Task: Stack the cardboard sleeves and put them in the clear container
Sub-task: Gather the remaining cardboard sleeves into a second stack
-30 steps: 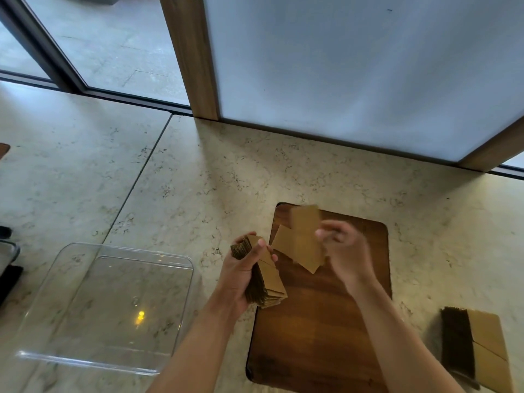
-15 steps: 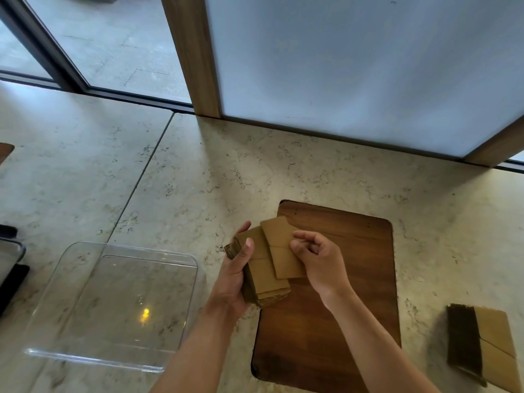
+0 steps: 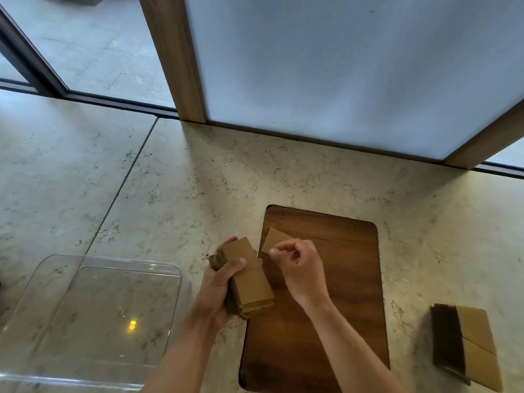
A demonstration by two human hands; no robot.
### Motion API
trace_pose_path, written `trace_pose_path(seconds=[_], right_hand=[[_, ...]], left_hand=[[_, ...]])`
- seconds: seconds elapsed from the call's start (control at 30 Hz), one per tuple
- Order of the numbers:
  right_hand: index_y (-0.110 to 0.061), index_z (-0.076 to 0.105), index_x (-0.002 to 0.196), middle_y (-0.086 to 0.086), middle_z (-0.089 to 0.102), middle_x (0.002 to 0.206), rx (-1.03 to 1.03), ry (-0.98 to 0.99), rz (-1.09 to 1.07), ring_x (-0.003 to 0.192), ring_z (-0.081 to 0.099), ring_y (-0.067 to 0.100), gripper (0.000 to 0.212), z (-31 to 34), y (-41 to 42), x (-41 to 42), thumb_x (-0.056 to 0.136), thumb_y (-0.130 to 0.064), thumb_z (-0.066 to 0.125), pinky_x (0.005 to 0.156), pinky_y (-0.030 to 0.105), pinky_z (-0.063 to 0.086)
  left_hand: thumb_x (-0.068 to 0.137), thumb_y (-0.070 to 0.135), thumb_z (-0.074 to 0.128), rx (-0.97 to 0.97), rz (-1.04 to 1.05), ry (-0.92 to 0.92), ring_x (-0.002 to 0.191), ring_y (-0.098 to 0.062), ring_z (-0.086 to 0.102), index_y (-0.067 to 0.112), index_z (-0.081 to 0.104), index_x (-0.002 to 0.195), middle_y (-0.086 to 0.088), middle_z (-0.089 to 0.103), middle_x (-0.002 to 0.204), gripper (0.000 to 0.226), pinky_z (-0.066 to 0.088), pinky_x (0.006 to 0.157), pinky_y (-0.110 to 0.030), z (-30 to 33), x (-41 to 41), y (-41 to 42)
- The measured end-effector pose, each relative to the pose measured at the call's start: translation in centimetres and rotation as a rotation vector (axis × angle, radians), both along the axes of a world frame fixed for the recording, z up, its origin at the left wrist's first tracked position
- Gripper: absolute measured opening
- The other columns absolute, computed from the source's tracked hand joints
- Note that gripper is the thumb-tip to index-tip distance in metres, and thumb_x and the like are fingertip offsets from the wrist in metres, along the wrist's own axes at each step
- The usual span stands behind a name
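Note:
My left hand (image 3: pixel 219 285) grips a thick stack of flat brown cardboard sleeves (image 3: pixel 249 282), held over the left edge of a dark wooden board (image 3: pixel 340 293). My right hand (image 3: pixel 300 268) is just to the right of the stack, fingers curled on a single loose sleeve (image 3: pixel 274 239) whose upper corner shows above the fingers; most of it is hidden by the hand. The clear container (image 3: pixel 93 316) sits at the lower left with nothing inside it. A second sleeve stack (image 3: pixel 467 344) lies on the counter at the lower right.
Everything stands on a pale marble counter (image 3: pixel 198 180). A frosted panel with wooden frame posts (image 3: pixel 173 58) rises along the back edge. A seam in the counter (image 3: pixel 122 182) runs diagonally left of the stack.
My right hand laid a sleeve onto the held stack, then moved right and up to a loose sleeve on the board. The view shifted slightly.

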State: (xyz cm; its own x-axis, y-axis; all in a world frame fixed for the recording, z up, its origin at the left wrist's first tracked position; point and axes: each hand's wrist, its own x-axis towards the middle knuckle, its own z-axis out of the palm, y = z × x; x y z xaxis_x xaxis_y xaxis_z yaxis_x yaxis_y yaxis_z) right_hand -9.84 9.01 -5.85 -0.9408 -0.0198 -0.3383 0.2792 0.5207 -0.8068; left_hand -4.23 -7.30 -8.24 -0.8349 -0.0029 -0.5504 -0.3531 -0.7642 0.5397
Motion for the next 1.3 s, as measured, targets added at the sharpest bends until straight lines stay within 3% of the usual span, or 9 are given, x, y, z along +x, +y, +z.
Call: trace_pose_path(seconds=[0.17,0.33,0.43,0.5,0.7,0.93,1.03,1.2,1.3], right_hand=[[-0.026,0.051,0.137,0.002,0.044,0.134,0.704,0.086,0.199,0.124,0.042,0.022,0.07,-2.4,2.6,-1.4,0.081,-0.062,0.072,0.108,0.039,0.041],[-0.028,0.055,0.11,-0.001,0.066,0.114,0.155,-0.055,0.004,0.093,0.063,0.01,0.025,-0.4,4.9,-2.6,0.092,-0.027,0.073,0.07,0.022,0.054],[-0.031,0.055,0.128,0.003,0.07,0.117,-0.281,-0.135,-0.152,0.103,0.069,0.019,0.039,1.7,5.3,-2.2,0.093,-0.023,0.072,0.08,0.043,0.063],[-0.029,0.057,0.129,0.001,0.071,0.116,-0.435,-0.177,-0.162,0.103,0.072,0.022,0.041,2.8,4.1,-0.8,0.092,-0.021,0.072,0.08,0.042,0.063],[-0.026,0.067,0.114,0.0,0.069,0.114,-0.423,-0.158,-0.124,0.102,0.07,0.019,0.021,2.7,1.2,2.1,0.094,-0.019,0.071,0.078,0.032,0.063],[-0.018,0.065,0.1,0.002,0.074,0.099,-0.253,-0.198,-0.081,0.091,0.073,0.02,0.027,2.7,0.5,2.8,0.084,-0.034,0.081,0.078,0.035,0.064],[-0.017,0.063,0.099,0.003,0.071,0.1,-0.208,-0.244,-0.037,0.091,0.071,0.021,0.037,2.3,0.1,3.3,0.082,-0.045,0.08,0.08,0.04,0.064],[-0.015,0.052,0.138,0.016,0.068,0.131,-0.801,-0.727,-0.011,0.117,0.07,0.033,0.054,1.7,1.7,3.0,0.091,-0.031,0.074,0.099,0.051,0.057],[-0.007,0.055,0.138,0.02,0.068,0.131,-0.863,-0.683,0.124,0.122,0.066,0.037,0.047,1.2,3.0,2.9,0.095,-0.018,0.07,0.109,0.056,0.049]], left_hand=[[0.072,0.013,0.082,-0.006,0.082,-0.046,0.087,-0.034,0.076,0.023,0.057,0.141,-0.024,0.07,0.115,0.074,0.065,0.07,-0.048,-0.4,0.0,-0.4],[0.07,0.022,0.089,-0.018,0.069,-0.055,0.094,-0.036,0.075,0.025,0.061,0.136,-0.023,0.071,0.118,0.072,0.064,0.071,-0.047,0.0,-0.3,-0.1],[0.054,0.032,0.101,-0.039,0.054,-0.048,0.094,-0.035,0.075,0.024,0.059,0.137,-0.021,0.074,0.113,0.094,0.064,0.071,-0.048,0.6,-0.3,0.3],[0.053,0.034,0.102,-0.043,0.045,-0.037,0.097,-0.037,0.075,0.023,0.057,0.139,-0.021,0.074,0.116,0.098,0.064,0.072,-0.05,0.9,-0.2,0.6],[0.052,0.037,0.103,-0.056,-0.031,0.003,0.116,-0.05,0.068,0.024,0.059,0.138,-0.024,0.07,0.13,0.097,0.061,0.082,-0.062,1.9,-0.5,1.5],[0.071,0.017,0.089,-0.101,-0.024,0.01,0.109,-0.044,0.073,0.03,0.062,0.135,-0.026,0.067,0.132,0.071,0.062,0.081,-0.057,2.0,-0.5,1.6],[0.064,0.018,0.088,-0.168,-0.023,0.044,0.109,-0.042,0.072,0.037,0.062,0.137,-0.026,0.067,0.132,0.08,0.061,0.088,-0.056,1.9,-0.5,2.1],[0.072,0.012,0.081,-0.304,0.031,0.093,0.111,-0.042,0.069,0.041,0.056,0.14,-0.02,0.066,0.128,0.078,0.061,0.09,-0.056,2.1,-0.9,2.8],[0.07,0.025,0.086,-0.483,-0.077,0.198,0.111,-0.037,0.071,0.034,0.066,0.128,-0.013,0.071,0.121,0.062,0.062,0.088,-0.052,2.5,-1.4,2.8]])
